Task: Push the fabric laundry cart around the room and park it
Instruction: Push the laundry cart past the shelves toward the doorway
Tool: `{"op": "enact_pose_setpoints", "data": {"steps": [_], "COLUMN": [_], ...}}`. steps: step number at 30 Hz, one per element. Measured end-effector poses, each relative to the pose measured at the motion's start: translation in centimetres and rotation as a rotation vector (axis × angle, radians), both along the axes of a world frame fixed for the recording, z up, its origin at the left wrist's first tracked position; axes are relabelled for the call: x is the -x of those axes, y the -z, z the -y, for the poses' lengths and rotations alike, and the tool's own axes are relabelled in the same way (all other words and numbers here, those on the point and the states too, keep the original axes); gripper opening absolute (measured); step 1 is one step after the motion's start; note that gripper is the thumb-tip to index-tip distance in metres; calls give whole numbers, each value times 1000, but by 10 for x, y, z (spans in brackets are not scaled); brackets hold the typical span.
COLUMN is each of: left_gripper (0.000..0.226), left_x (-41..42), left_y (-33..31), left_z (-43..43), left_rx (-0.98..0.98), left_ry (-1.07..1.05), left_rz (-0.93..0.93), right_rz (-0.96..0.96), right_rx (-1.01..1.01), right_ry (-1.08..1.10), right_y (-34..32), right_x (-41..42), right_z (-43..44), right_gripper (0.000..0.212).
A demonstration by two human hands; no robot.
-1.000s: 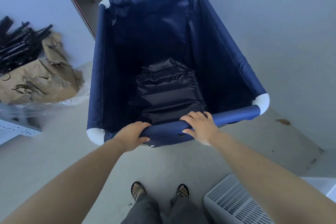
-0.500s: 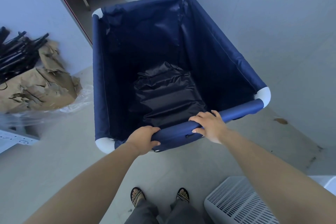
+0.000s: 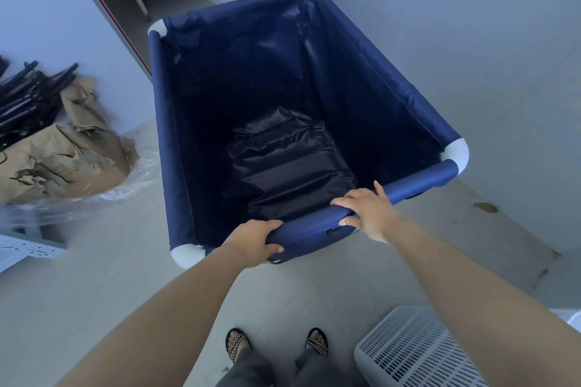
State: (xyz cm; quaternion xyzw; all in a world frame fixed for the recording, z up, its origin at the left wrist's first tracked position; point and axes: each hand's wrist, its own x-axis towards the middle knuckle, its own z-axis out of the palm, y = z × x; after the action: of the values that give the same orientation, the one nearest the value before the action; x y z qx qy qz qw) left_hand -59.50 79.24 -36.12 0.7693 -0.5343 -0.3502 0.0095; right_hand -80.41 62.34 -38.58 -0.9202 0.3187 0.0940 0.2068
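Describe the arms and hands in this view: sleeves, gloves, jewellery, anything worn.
Both forearms are bare with no sleeve in view. The left hand and right hand wear no gloves, and no watch, ring or bracelet shows. Fingernails look short and unpainted.

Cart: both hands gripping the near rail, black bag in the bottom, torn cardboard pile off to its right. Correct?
Not quite. The cardboard pile lies to the left of the cart, not the right; the head view shows it there beside the wall. The rest holds: left hand and right hand both grip the near rail, and a black bag lies in the bottom.
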Motion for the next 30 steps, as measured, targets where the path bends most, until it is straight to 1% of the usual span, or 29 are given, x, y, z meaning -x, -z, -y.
{"op": "enact_pose_setpoints", "data": {"steps": [3, 8, 15, 20, 26, 30], "left_gripper": [45, 46, 39, 42, 42, 46], "left_x": [-9, -27, -56, -82, -126, -157], "left_y": [-1, -2, 2, 2, 2, 7], "left_z": [2, 8, 25, 39, 58, 67], "left_rx": [3, 6, 33, 32, 40, 44], "left_ry": [-23, -43, 1, 24, 30, 29], "left_rz": [-7, -10, -11, 21, 40, 94], "right_rz": [5, 3, -42, -51, -16, -31], "right_rx": [-6, -5, -27, -34, -17, 29], "right_ry": [-3, -2, 21, 43, 62, 47], "right_y": [0, 1, -6, -8, -3, 2], "right_x": [-11, -29, -58, -85, -127, -158], "right_z": [3, 8, 23, 35, 51, 62], "right_gripper": [40, 41, 41, 42, 42, 44]}}
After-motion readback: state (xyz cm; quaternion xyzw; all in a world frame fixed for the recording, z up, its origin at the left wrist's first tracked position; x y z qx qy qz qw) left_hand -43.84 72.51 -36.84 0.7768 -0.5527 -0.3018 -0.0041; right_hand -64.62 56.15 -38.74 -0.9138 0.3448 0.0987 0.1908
